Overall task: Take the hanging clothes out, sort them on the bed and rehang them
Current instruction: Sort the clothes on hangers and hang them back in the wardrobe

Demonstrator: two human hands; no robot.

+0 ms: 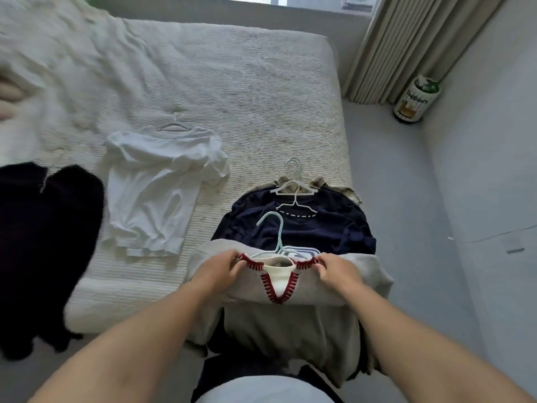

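— Clothes everywhere, sorted into heaps across the bed [220, 91], which has a pale ribbed cover and takes up most of the room from where I stand.

— What lies on it?

— At the left edge, a black garment [43, 242] spills over the side of the mattress toward the floor. Just beside it, a white T-shirt [157, 187] lies flat with a white hanger [174, 125] still in its neck. Toward the right edge there is a stack: a navy top [319, 231] on top, a plaid piece [348, 191] peeking out underneath at the far side, and several pale hangers [293, 181] poking out at the collars.

— And the person?

— Standing at the foot of the bed, both arms stretched out, holding up a grey sweater [290, 324] with red stitching round a cream V-neck. It hangs in front of the stack's near edge, its lower part dropping down past the mattress.

— How do the hands sit?

— The left hand [218, 271] pinches the neckline on one side, fingers curled into the fabric. The right hand [337, 271] grips the other side the same way. Between them a light blue hanger [274, 231] rises out of the sweater's collar, its hook lying over the navy top.

— Anything else about?

— A curtain [406, 48] in the far right corner, and a bottle-shaped thing [415, 100] on the floor beneath it.
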